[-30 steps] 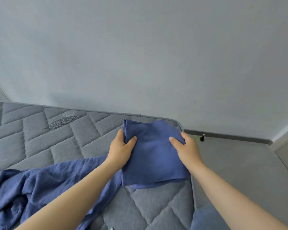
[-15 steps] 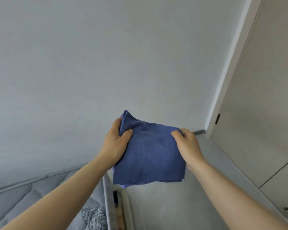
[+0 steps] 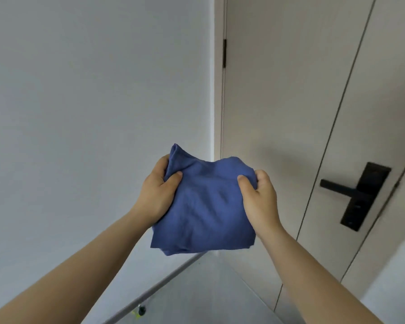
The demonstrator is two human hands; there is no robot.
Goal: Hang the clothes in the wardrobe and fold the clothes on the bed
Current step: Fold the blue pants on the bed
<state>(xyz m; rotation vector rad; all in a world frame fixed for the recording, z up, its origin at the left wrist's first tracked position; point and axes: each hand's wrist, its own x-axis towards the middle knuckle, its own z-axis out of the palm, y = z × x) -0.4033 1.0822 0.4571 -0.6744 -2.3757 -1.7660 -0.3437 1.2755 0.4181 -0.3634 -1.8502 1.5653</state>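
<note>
I see a grey wall [image 3: 91, 113], a beige door [image 3: 278, 113] with black handle [image 3: 355, 195], grey floor [image 3: 208, 293] below. My left hand [image 3: 156, 195] and right hand [image 3: 261, 199] each grip the folded blue cloth [image 3: 206, 206].

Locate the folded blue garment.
Head view, centre: the folded blue garment is held between the left hand and right hand, left of the door handle.

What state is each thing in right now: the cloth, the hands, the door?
cloth: folded, held up in the air, off any surface.
left hand: grips the cloth's left edge, thumb on top.
right hand: grips the cloth's right edge.
door: looks shut.
handle: untouched.
</note>
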